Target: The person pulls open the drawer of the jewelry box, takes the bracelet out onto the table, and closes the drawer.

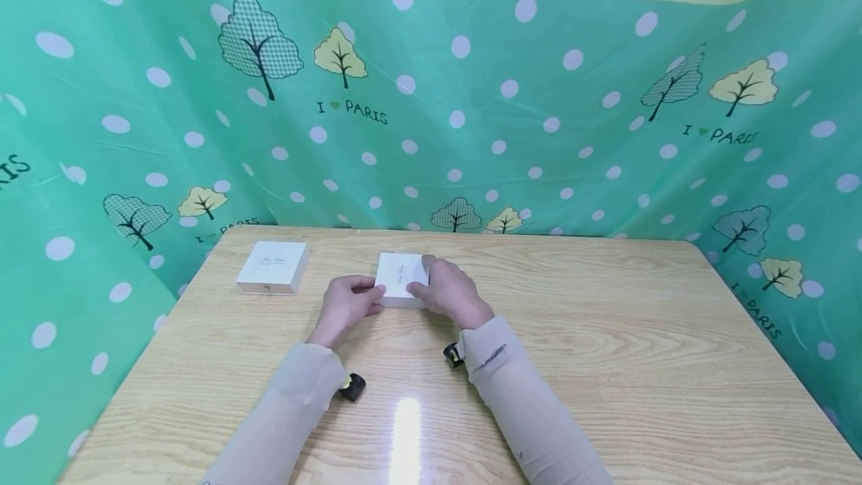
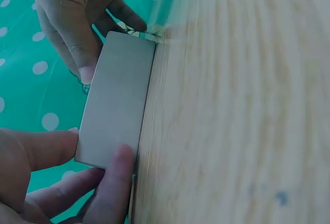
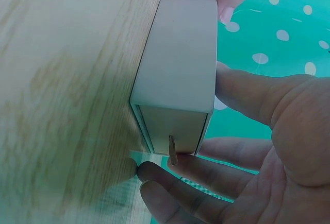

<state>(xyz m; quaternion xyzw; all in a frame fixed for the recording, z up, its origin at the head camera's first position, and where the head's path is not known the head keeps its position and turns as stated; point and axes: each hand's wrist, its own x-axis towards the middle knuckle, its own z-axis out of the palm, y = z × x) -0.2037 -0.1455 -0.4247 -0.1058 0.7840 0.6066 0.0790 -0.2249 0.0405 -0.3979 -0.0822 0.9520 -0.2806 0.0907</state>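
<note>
A white drawer-style box [image 1: 397,275] with small lettering on its lid lies flat on the table. My left hand [image 1: 347,305] holds its left end, the thumb at the upper corner and a fingertip [image 2: 122,157] against the side facing me. On the opposite end is my right hand [image 1: 450,292], its thumb [image 3: 242,87] on the lid edge and its fingers curved round the end. A short pull tab [image 3: 172,149] sticks out of that end, close to the right index finger. The box looks closed.
Another white box [image 1: 274,264], similarly lettered, lies to the left near the table's back edge, a small tab on its front. The wooden table [image 1: 606,335] ends at a green dotted curtain [image 1: 539,133]. Black wrist devices [image 1: 352,387] sit below both cuffs.
</note>
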